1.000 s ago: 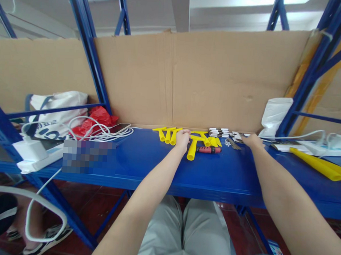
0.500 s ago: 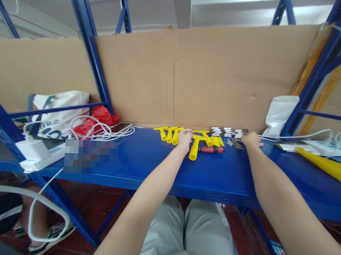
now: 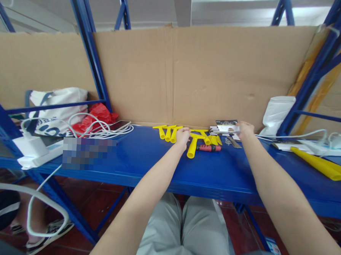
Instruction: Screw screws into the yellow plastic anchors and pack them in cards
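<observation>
My right hand (image 3: 246,130) is closed on the right end of a flat black-and-white packet (image 3: 227,124), which lies over a stack of similar packets (image 3: 214,130) at the back of the blue table. My left hand (image 3: 183,137) rests among yellow T-shaped plastic handles, its fingers curled together; whatever they hold, if anything, is hidden. Just right of it stands a yellow T-shaped handle (image 3: 191,148) with its round open end toward me. Behind lies a red-and-black screwdriver handle (image 3: 209,148). Small yellow pieces (image 3: 214,139) and a pile of small metal parts (image 3: 233,142) lie near the packets.
Several yellow handles (image 3: 168,134) are lined up left of my left hand. White cables (image 3: 113,130), a red plastic bag (image 3: 98,116) and a cloth bag (image 3: 57,108) are at left. Long yellow tubes (image 3: 317,163) and a power strip (image 3: 329,148) lie at right. Cardboard (image 3: 219,76) stands behind.
My right hand has lifted slightly and moved left, carrying the packet over the stack. My left hand stays at nearly the same place among the yellow handles.
</observation>
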